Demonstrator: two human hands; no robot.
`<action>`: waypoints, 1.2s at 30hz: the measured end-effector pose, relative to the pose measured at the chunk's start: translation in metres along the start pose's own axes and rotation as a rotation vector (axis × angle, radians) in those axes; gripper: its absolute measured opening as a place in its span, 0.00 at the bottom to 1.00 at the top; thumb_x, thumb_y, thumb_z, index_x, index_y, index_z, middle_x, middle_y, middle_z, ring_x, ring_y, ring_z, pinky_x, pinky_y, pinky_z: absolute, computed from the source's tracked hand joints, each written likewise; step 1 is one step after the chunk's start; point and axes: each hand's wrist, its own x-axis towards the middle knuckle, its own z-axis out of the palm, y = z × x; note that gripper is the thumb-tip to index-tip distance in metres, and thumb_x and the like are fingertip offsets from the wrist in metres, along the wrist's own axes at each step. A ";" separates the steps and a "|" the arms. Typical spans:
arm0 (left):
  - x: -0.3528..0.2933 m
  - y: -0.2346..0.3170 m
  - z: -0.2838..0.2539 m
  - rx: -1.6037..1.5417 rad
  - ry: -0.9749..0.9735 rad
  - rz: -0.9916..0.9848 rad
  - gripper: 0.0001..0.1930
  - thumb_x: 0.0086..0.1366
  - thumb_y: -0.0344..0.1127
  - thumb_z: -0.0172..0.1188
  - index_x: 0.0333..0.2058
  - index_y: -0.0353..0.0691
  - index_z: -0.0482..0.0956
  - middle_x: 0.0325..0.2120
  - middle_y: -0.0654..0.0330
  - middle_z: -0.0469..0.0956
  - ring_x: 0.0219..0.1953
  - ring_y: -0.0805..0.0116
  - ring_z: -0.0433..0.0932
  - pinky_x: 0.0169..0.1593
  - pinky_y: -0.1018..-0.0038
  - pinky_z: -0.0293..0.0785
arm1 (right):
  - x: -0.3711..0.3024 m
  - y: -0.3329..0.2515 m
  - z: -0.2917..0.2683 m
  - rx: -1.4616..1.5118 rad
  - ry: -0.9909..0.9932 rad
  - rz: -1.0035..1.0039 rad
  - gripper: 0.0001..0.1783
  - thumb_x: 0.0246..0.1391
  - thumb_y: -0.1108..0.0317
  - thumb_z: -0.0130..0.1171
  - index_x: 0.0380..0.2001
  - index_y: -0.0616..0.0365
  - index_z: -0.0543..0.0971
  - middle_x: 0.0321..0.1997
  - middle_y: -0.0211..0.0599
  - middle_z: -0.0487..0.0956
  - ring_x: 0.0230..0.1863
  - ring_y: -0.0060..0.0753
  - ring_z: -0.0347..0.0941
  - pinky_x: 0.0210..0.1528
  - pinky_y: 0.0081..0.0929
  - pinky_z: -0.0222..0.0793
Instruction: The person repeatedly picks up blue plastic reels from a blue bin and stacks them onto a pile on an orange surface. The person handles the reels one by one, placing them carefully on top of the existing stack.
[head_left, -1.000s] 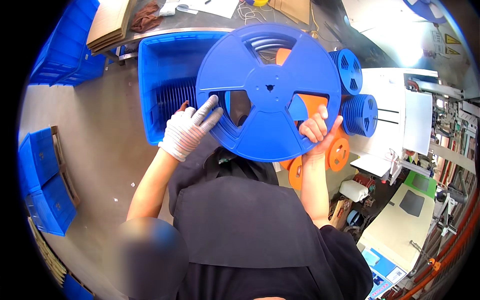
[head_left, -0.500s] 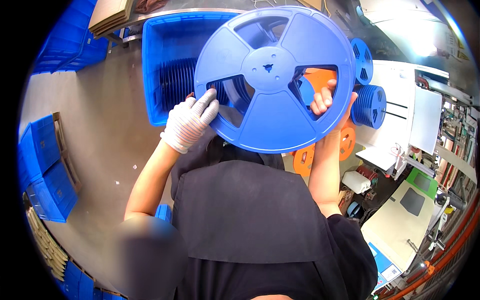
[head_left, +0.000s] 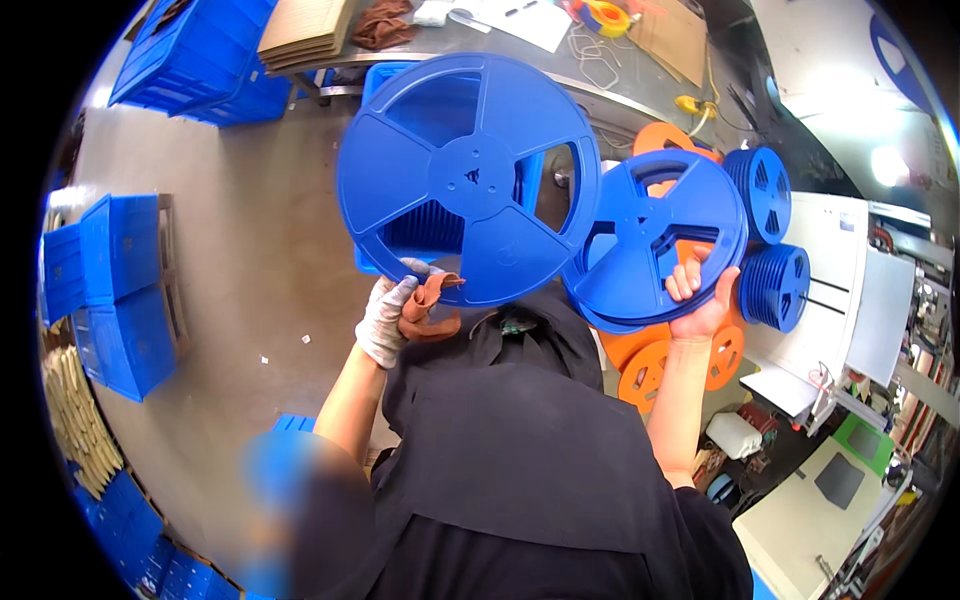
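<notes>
My left hand (head_left: 382, 322), in a pale glove, is closed on the lower left rim of a large blue plastic reel (head_left: 470, 182). A brown cloth (head_left: 428, 308) is bunched in the same hand against that rim. My bare right hand (head_left: 706, 298) grips a stack of blue reels (head_left: 645, 222) at its right side, with the fingertips curled through an opening. The two sets are apart in front of my chest, almost touching where their rims come close. My right palm is hidden behind the stack.
Behind the left reel, a blue bin (head_left: 535, 185) holds reels standing on edge. A metal worktable (head_left: 460, 40) runs across the back. At the right are orange reels (head_left: 650, 370), blue reels on rods (head_left: 775, 288) and a white machine (head_left: 830, 240). Blue crates (head_left: 130, 340) stand left.
The reels held together earlier are parted: one has moved left with my left hand, while the others stay in my right. The brown cloth shows fully now. The view has shifted.
</notes>
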 end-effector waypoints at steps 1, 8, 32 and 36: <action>0.000 -0.004 -0.008 -0.002 0.039 -0.030 0.12 0.62 0.36 0.60 0.41 0.38 0.75 0.37 0.58 0.79 0.42 0.67 0.77 0.51 0.68 0.72 | 0.000 0.001 -0.002 0.007 0.014 -0.004 0.35 0.58 0.39 0.50 0.48 0.65 0.72 0.20 0.27 0.61 0.21 0.21 0.56 0.24 0.20 0.54; 0.025 0.001 -0.062 0.303 0.389 -0.002 0.08 0.64 0.33 0.56 0.42 0.42 0.75 0.36 0.62 0.78 0.40 0.70 0.77 0.43 0.71 0.75 | 0.000 0.020 0.000 -0.010 0.087 0.039 0.35 0.58 0.37 0.47 0.46 0.63 0.73 0.19 0.27 0.61 0.20 0.22 0.57 0.23 0.20 0.56; 0.109 -0.014 -0.062 1.531 0.396 0.323 0.43 0.54 0.31 0.65 0.66 0.45 0.52 0.66 0.51 0.53 0.49 0.54 0.77 0.51 0.68 0.74 | -0.012 0.010 0.020 0.279 -0.074 -0.013 0.24 0.57 0.46 0.57 0.38 0.58 0.69 0.13 0.19 0.54 0.12 0.13 0.49 0.16 0.14 0.47; 0.090 0.005 0.013 1.609 0.126 0.917 0.32 0.52 0.30 0.65 0.58 0.50 0.68 0.60 0.53 0.65 0.41 0.58 0.80 0.41 0.66 0.80 | -0.007 0.001 0.025 0.434 -0.239 -0.037 0.20 0.60 0.49 0.54 0.35 0.57 0.67 0.10 0.18 0.55 0.09 0.11 0.49 0.13 0.11 0.45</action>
